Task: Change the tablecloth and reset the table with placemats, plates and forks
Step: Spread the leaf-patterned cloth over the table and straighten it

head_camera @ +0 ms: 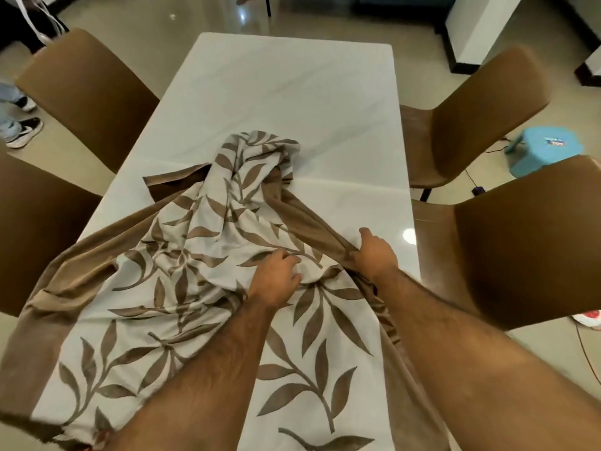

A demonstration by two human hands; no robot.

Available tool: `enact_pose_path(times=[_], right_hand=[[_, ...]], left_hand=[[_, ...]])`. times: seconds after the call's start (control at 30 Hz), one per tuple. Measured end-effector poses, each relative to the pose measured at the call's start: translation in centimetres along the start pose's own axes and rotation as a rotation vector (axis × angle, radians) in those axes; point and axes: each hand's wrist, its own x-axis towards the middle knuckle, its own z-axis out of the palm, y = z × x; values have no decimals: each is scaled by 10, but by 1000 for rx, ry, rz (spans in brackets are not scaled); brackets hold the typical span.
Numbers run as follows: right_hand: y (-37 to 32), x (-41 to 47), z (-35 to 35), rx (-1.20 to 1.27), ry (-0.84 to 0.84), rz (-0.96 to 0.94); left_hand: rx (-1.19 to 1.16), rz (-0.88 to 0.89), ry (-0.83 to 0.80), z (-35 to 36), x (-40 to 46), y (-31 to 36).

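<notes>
Leaf-print tablecloth (201, 320) bunched across near table (292, 92); left hand (276, 278) and right hand (374, 255) gripping folds toward one o'clock.

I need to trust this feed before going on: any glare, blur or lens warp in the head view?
Head view: wide-angle warp bows the chairs and table edges outward; a small bright glare spot sits on the glossy tabletop right of the right hand; light is dim and warm; the tablecloth and left hand read slightly soft, corners softer.
</notes>
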Motion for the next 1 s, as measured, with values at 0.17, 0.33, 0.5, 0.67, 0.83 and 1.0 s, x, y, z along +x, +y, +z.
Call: enact_pose_path(times=[0.17,0.33,0.5,0.67,0.83,1.0], right_hand=[[13,14,-20,41,-32,-24],[60,32,-78,279,219,242],[92,50,-105,341,251,399],[74,35,-72,111,60,277],[35,22,-43,-160,259,-191],[9,32,-24,59,135,-245]], left_hand=[[65,-88,-33,14,9,27],[75,-215,-67,11,10,29],[105,-250,-139,0,21,40],[122,-223,-104,-1,22,63],[145,-218,-50,7,24,69],[173,-235,-129,18,24,63]])
